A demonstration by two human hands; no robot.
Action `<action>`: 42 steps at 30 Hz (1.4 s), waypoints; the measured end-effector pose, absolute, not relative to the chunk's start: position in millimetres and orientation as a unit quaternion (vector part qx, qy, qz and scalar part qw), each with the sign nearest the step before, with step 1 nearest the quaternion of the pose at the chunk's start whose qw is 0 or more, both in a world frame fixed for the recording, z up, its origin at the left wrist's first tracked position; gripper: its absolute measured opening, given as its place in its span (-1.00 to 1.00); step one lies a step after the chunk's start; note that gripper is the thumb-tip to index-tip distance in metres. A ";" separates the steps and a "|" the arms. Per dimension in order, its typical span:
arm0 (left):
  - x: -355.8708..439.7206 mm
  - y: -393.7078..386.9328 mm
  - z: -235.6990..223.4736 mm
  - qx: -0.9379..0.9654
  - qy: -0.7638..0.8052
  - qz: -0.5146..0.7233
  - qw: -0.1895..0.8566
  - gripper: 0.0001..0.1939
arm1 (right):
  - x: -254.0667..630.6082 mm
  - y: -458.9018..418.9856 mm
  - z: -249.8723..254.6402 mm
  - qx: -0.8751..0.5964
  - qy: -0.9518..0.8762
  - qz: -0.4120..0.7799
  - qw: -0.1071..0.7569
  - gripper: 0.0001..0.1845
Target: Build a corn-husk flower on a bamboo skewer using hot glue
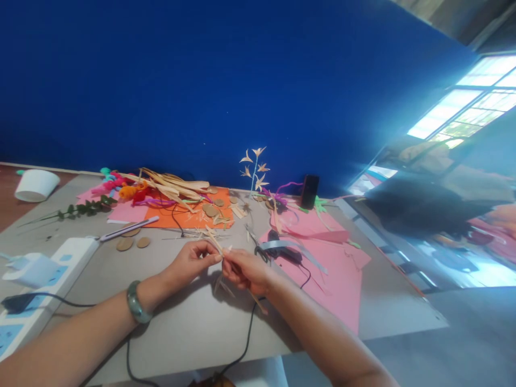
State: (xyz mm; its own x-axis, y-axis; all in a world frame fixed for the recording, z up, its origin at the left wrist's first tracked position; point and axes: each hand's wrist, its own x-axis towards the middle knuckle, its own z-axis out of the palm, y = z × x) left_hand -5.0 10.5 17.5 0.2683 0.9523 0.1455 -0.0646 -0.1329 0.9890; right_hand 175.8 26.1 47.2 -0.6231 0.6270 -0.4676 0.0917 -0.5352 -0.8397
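Note:
My left hand [192, 262] and my right hand [245, 270] meet above the grey table [189, 328], both pinched on a thin tan straw strip [215, 243] that sticks up between them. More pale strip ends [226, 287] hang below my right hand. A green bangle [136, 302] is on my left wrist. A black glue gun [284, 252] with its cord lies just right of my right hand, on pink paper [338, 274].
Orange paper [185, 217] holds straw strips and brown discs. A small straw-flower stem [255, 169] stands at the back. A white power strip [44, 279], white cup [36, 184], green sprig [83, 208] and colourful pipe cleaners [121, 188] lie left. A dark phone [309, 191] stands by the blue wall.

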 end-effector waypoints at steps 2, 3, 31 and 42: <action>-6.2 11.9 16.3 0.586 0.383 0.475 0.534 -0.79 | 178.8 28.0 50.8 -0.388 -0.440 0.793 0.167 -0.54; -7.0 13.0 15.2 0.582 0.387 0.479 0.531 -0.78 | 181.4 29.7 53.5 -0.381 -0.435 0.798 0.168 -0.54; -2.1 15.2 2.4 0.506 0.411 0.478 0.589 -0.74 | 176.0 26.4 43.1 -0.443 -0.670 0.577 0.150 -0.41; -7.1 13.2 16.2 0.583 0.401 0.474 0.525 -0.79 | 178.0 30.0 42.3 -0.374 -0.475 0.785 0.131 -0.46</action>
